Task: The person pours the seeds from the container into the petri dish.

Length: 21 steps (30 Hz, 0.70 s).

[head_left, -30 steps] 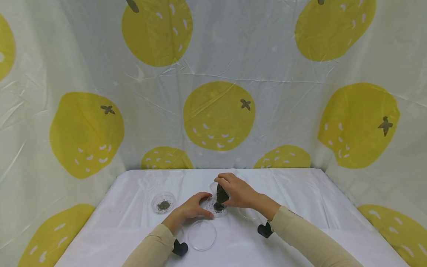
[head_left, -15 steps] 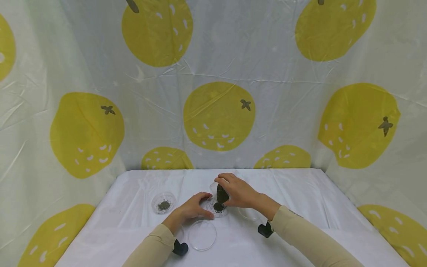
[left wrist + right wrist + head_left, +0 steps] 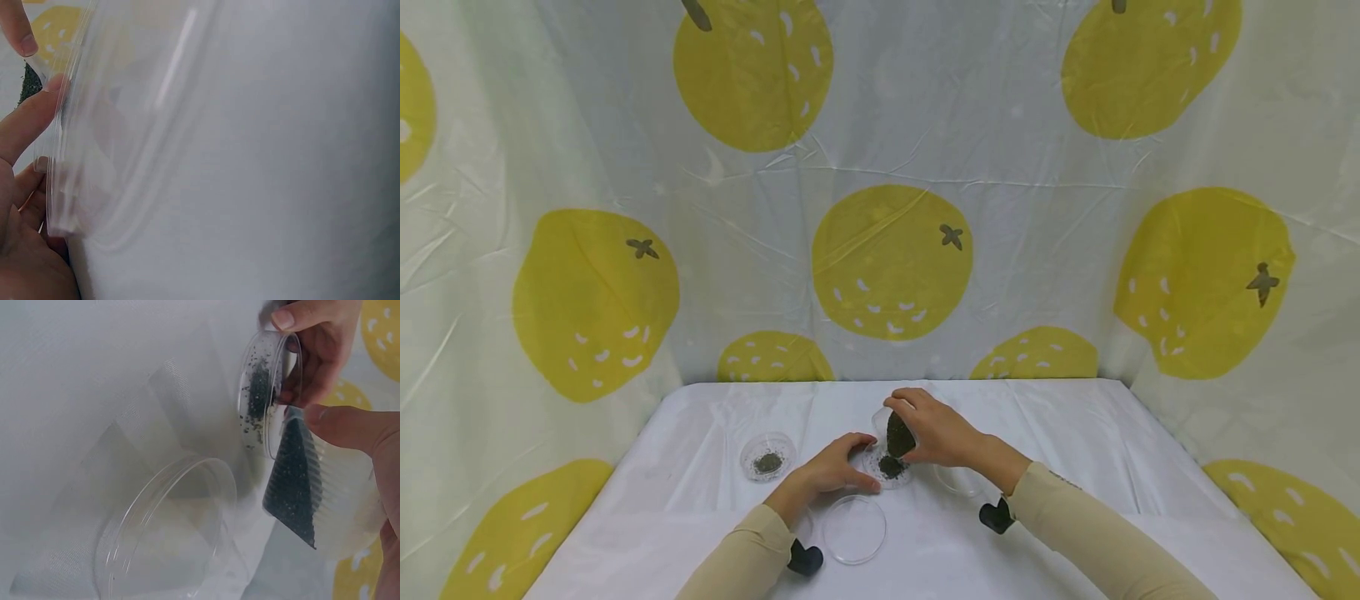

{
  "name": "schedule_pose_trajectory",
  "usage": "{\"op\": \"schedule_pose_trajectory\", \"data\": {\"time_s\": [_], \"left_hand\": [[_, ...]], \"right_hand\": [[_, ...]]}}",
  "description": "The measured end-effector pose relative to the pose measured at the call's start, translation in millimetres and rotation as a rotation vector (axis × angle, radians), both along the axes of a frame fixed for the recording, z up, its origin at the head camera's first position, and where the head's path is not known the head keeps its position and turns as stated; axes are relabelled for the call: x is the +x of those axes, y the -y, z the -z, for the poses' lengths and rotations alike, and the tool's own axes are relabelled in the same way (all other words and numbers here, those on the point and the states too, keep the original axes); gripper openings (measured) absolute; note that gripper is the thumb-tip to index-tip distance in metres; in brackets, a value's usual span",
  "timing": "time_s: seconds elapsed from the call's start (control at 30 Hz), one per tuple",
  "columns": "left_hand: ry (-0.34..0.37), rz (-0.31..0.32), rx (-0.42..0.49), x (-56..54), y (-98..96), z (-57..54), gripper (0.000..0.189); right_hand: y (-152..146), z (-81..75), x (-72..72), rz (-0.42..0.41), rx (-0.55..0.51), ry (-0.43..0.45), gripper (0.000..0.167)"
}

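Note:
In the head view, my right hand [image 3: 943,429] grips a clear ribbed plastic cup [image 3: 317,494], tilted, with dark green granules lying along its lower side. Its mouth points down over a clear petri dish [image 3: 242,384]. A small dark heap [image 3: 891,467] and scattered specks lie in that dish. My left hand [image 3: 831,467] holds the dish by its side, thumb at the near edge and fingers on the far edge. Part of the dish is hidden behind the cup and right hand.
A second petri dish [image 3: 747,467] with dark granules stands at the left. A clear round dish or lid [image 3: 886,533] lies in front, another [image 3: 134,515] below the right wrist. One more [image 3: 807,523] is partly hidden by the left wrist. White cloth covers the table [image 3: 1037,533].

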<state>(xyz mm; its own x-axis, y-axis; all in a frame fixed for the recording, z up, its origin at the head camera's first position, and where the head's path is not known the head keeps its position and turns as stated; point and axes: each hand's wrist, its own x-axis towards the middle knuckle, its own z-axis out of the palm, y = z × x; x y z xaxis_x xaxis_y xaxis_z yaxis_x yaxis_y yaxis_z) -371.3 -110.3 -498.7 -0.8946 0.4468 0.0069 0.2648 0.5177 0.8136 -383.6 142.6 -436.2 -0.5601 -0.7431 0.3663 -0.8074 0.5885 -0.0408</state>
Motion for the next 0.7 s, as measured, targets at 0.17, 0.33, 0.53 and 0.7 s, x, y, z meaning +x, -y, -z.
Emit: {"op": "schedule_pose_trajectory", "data": {"time_s": [0.17,0.33,0.53,0.7], "left_hand": [[0.006,-0.002,-0.009,0.0,0.3,-0.5,0.08],[0.005,-0.003,-0.009,0.2,0.1,-0.7,0.08],[-0.013,-0.002,-0.006,1.3,0.1,-1.1,0.079],[-0.004,-0.001,-0.007,1.8,0.1,-2.6,0.079]], "right_hand": [[0,-0.4,0.0,0.034,-0.023,0.045,0.092],[-2,0.5,-3.5,0.071,-0.068,0.121,0.094],[-7,2.6,-9.9,0.096,-0.171,0.204,0.096],[-10,2.8,-13.3,0.113,-0.251,0.251,0.096]]}}
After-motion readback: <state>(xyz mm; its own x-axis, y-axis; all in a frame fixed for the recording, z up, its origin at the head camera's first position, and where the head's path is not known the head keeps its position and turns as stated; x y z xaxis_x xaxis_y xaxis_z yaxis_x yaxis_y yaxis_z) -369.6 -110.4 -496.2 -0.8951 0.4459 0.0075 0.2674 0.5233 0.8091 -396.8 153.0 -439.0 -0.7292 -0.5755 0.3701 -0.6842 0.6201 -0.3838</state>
